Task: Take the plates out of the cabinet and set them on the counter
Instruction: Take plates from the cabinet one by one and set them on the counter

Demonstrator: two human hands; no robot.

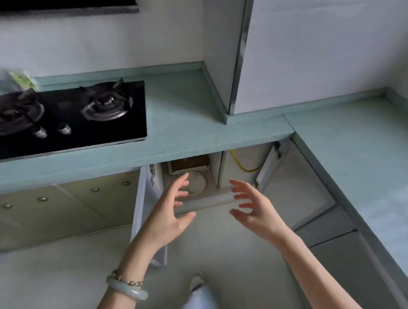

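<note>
Head view, single frame. The low cabinet under the pale teal stone tabletop stands open, with its white left door and white right door swung outward.

Task item: I see a round pale-green plate lying flat on the cabinet floor, near the front edge. I cannot tell whether it is one plate or a stack. A shallow box with a white rim and brown inside sits just behind it. A yellow hose hangs in the right-hand compartment.

My left hand is raised in front of the opening. Its fingers are spread apart and lightly bent, holding nothing. The fingertips overlap the plate in this view, and I cannot tell whether they touch it.

My right hand is level with the left, palm facing it. Its fingers are also apart and holding nothing, clear of the plate.

A pale jade bangle and a thin beaded chain sit on the left wrist.

A black glass two-burner gas hob is set into the tabletop, left of the cabinet.
</note>
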